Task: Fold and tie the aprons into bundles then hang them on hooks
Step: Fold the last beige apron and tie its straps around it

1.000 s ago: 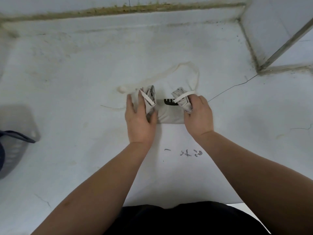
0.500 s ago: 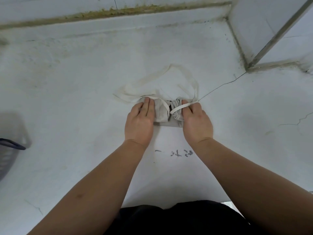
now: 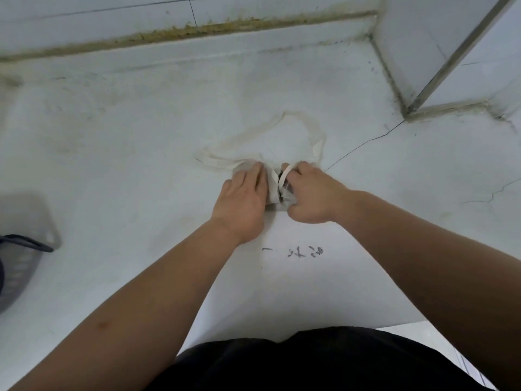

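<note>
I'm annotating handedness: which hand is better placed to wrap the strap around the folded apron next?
Probably right. The right hand pinches the strap over the apron bundle; the left hand lies flat, pressing it down.

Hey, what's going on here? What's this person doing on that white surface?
A person is bundling up a pale apron on a white surface. The left hand presses flat on the folded cloth, while the right hand grips its other end. A long strap loop lies loose beyond the hands. The bundle looks not yet tied. A grey basket sits at the left edge.
</note>
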`<action>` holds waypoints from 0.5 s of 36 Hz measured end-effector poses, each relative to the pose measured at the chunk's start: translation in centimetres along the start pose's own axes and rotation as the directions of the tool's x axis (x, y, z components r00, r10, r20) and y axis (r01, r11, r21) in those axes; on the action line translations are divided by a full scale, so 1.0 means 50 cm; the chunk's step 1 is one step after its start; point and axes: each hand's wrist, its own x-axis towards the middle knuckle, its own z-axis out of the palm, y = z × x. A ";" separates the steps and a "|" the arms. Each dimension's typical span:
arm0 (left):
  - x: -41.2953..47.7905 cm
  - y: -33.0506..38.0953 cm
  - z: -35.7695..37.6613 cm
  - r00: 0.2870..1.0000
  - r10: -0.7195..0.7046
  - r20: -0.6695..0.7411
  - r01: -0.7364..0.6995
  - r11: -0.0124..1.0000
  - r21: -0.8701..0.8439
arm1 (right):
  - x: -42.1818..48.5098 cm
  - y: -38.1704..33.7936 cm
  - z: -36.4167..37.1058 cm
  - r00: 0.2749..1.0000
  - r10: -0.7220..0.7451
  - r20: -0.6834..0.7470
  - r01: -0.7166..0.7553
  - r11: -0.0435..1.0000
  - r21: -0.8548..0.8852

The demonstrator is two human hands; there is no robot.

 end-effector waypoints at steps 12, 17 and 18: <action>0.016 -0.016 -0.004 0.978 -0.140 -0.155 -0.040 0.603 -0.797 | 0.002 -0.022 0.010 0.973 0.169 -0.155 -0.035 0.777 0.629; 0.013 -0.017 -0.021 0.971 -0.236 -0.048 0.035 0.335 -0.942 | 0.003 -0.028 -0.008 0.981 0.168 -0.098 -0.033 0.640 0.768; 0.012 -0.019 -0.022 0.967 -0.252 -0.021 0.051 0.275 -0.960 | 0.005 -0.035 -0.012 0.984 0.156 -0.089 -0.032 0.637 0.770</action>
